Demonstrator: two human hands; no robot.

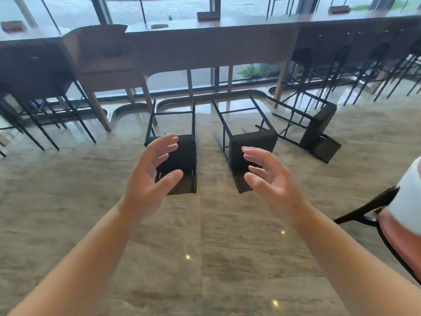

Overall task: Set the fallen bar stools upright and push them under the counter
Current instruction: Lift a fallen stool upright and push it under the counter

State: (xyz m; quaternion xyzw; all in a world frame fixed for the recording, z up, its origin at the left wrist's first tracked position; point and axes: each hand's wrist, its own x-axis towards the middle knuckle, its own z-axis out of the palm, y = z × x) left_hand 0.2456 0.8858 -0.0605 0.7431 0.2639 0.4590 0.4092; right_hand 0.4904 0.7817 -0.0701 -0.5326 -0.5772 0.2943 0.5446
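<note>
Three dark bar stools lie fallen on the polished stone floor in front of a long wooden counter (205, 44), their thin black legs pointing toward it. The left stool (183, 156) and the middle stool (252, 142) lie side by side. Farther right, the third stool (317, 131) lies at an angle. My left hand (150, 176) is raised, fingers spread, in front of the left stool without touching it. Just as bare, my right hand (271, 181) hovers open in front of the middle stool.
Upright stools stand tucked under the counter at the left (38, 71) and at the right (341, 58). A chair with a pink seat (396, 238) and a white object sits at the right edge. Windows run behind the counter.
</note>
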